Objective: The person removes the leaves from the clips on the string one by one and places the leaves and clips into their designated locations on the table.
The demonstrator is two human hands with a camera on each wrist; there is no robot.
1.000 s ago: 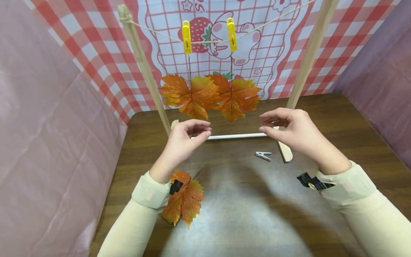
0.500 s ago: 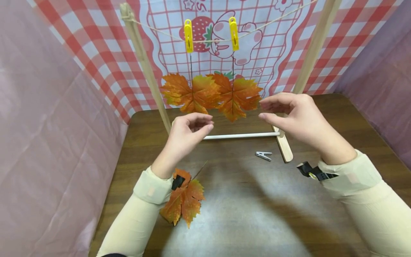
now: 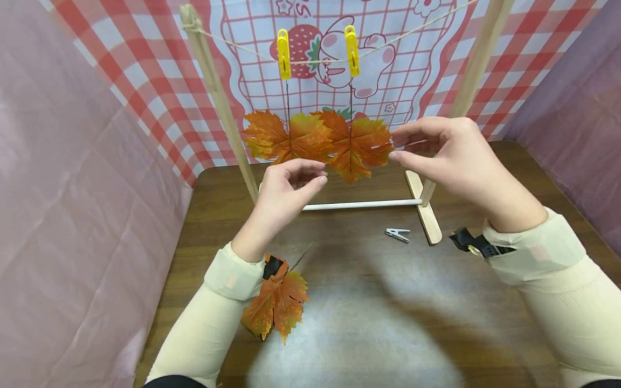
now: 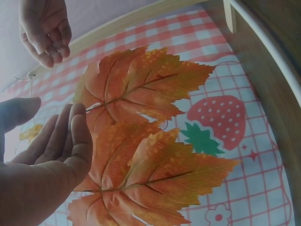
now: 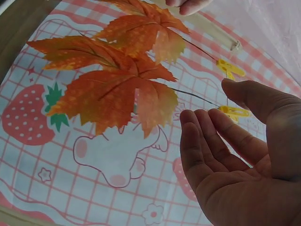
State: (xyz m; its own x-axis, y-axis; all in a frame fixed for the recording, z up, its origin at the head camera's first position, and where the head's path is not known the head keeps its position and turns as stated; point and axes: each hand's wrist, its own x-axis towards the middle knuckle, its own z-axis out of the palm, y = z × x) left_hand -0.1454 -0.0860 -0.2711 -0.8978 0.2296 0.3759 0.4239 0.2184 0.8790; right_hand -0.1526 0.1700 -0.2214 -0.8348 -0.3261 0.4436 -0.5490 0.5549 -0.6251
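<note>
Leaves (image 3: 356, 151), jagged and veined, hang near left fingers (image 3: 305, 165) and right fingers (image 3: 423, 127), half-curled and empty.

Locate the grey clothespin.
In the head view, the grey clothespin lies right of centre on the tabletop, just left of the wooden foot and nearer the camera than the white rod.

A checked cloth (image 3: 320, 97) hangs behind the table (image 3: 359, 302).

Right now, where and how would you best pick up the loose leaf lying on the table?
I'd probably pinch the loose leaf by its stem, from above on the right. The stem looks thin and sticks out uncovered at the far end; the blade is broad and jagged, and in the head view the left sleeve crosses its edge.
</note>
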